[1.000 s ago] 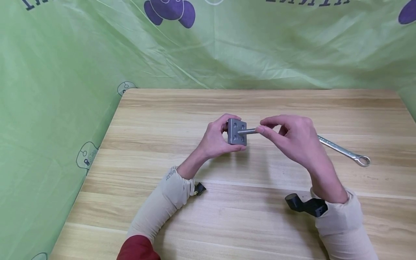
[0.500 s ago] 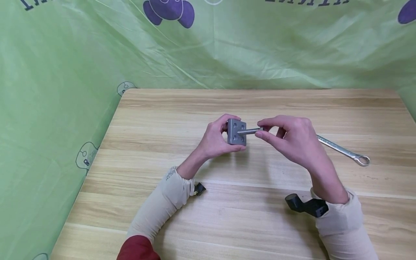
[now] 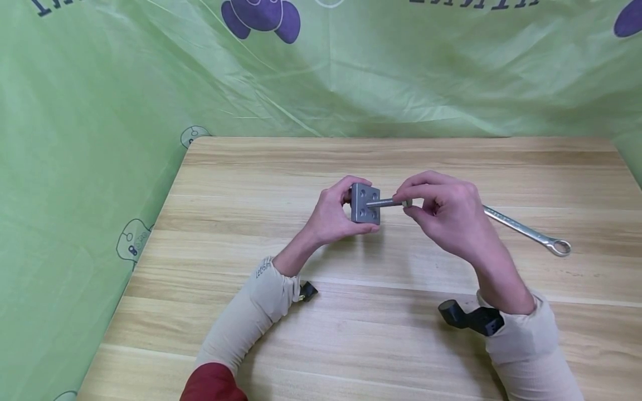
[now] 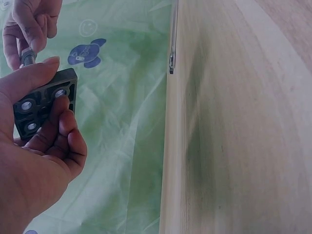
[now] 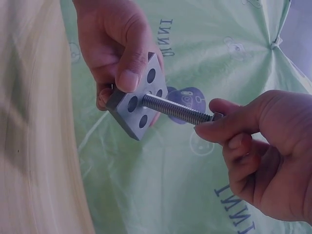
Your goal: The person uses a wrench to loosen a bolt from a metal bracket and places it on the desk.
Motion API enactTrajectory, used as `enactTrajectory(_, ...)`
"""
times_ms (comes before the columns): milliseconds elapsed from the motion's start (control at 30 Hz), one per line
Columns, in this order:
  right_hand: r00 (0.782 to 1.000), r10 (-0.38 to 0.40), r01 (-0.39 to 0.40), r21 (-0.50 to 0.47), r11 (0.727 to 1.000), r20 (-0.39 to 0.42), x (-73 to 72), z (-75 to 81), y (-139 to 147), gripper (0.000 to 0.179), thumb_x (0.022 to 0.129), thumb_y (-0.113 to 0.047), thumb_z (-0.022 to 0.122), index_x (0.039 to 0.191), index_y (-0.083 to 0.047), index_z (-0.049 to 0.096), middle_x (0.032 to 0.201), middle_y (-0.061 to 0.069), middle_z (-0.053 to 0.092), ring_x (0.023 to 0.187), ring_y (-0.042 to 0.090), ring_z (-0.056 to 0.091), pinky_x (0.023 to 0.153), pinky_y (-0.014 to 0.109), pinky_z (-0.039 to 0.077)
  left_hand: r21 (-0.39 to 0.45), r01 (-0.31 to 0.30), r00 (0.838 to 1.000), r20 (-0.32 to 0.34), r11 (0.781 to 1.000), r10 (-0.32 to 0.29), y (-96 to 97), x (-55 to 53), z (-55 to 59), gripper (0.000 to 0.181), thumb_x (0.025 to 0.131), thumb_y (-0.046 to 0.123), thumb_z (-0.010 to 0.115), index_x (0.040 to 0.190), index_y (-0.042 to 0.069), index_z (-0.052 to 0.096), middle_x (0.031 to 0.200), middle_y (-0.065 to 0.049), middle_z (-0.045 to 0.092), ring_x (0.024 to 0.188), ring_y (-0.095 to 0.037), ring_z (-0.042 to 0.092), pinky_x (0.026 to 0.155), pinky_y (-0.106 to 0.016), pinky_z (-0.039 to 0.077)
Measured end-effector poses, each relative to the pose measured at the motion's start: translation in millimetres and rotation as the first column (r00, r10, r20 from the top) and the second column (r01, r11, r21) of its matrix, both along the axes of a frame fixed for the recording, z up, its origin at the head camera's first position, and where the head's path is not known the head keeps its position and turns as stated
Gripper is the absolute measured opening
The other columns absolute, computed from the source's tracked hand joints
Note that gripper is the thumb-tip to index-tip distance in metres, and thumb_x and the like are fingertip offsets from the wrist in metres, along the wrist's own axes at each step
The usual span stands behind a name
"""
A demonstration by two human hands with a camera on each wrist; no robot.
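Observation:
My left hand (image 3: 333, 214) grips a square grey metal plate (image 3: 365, 204) by its edges, above the table. Holes sit near the plate's corners, and its ribbed back (image 4: 45, 105) faces the left wrist camera. From the middle of the plate's front sticks out a long threaded bolt (image 5: 178, 109). Thumb and fingers of my right hand (image 3: 448, 214) pinch the bolt at its head end, which the fingertips partly cover. How deep the bolt sits in the plate is hidden.
A combination wrench (image 3: 526, 227) lies on the wooden table (image 3: 351, 345) right of my right hand, one end hidden behind that hand. Green printed sheeting (image 3: 321, 83) hangs behind the table and along its left side.
My right fingers have shifted their hold on the bolt's head, the index finger now lying further over it and the head showing more. The left hand and the plate have stayed still.

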State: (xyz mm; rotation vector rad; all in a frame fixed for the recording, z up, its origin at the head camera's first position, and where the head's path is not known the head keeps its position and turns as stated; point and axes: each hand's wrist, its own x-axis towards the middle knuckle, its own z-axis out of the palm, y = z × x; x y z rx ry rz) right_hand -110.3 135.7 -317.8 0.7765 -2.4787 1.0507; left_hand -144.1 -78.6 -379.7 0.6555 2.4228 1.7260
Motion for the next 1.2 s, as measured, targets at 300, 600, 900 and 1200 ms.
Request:
enactTrajectory(300,0.997,-0.012,0.009,0.049,0.999,0.071,-0.1,0.8,3.6,0.038,0.072,-0.005,0.082,0.107,-0.010,0.071,0.098,0.003,0.073,0.055,0.001,0.049,0.052,0.013,0.039,-0.011,0.000,1.000,-0.011,1.000,0.000,-0.5,0.1,-1.0,0.072,0.061,0.008,0.090,0.123,0.004,0.054,0.103,-0.014,0.069,0.086,-0.019,0.066,0.084,-0.040,0.053)
enactTrajectory(600,0.934,-0.204,0.160,0.166,0.973,0.293,0.6,7.1,4.0,0.029,0.091,-0.042,0.064,0.091,-0.015,0.076,0.069,0.000,0.071,0.053,0.010,0.049,0.049,0.025,0.035,-0.005,0.000,1.000,-0.002,1.000,0.000,0.4,-0.1,-0.9,0.071,0.061,0.007,0.089,0.123,0.005,0.054,0.104,-0.014,0.070,0.086,-0.019,0.067,0.085,-0.041,0.053)
enactTrajectory(900,0.966,-0.138,0.112,0.125,0.986,0.221,1.3,5.7,4.2,0.018,0.084,-0.028,0.075,0.095,-0.015,0.077,0.076,0.000,0.072,0.050,0.003,0.046,0.045,0.020,0.033,-0.009,0.007,1.000,-0.007,1.000,-0.007,0.4,0.1,-1.0,0.071,0.063,0.008,0.089,0.124,0.004,0.053,0.108,-0.013,0.068,0.087,-0.019,0.067,0.085,-0.040,0.053)
enactTrajectory(1200,0.999,-0.022,0.021,0.044,0.999,0.024,-1.3,0.5,6.1,0.025,0.072,-0.001,0.081,0.093,-0.013,0.077,0.086,0.001,0.074,0.053,-0.002,0.048,0.050,0.012,0.037,0.000,-0.005,1.000,-0.009,1.000,0.005,0.2,0.6,-0.6,0.071,0.062,0.008,0.089,0.124,0.004,0.054,0.110,-0.014,0.068,0.087,-0.020,0.066,0.085,-0.041,0.053)
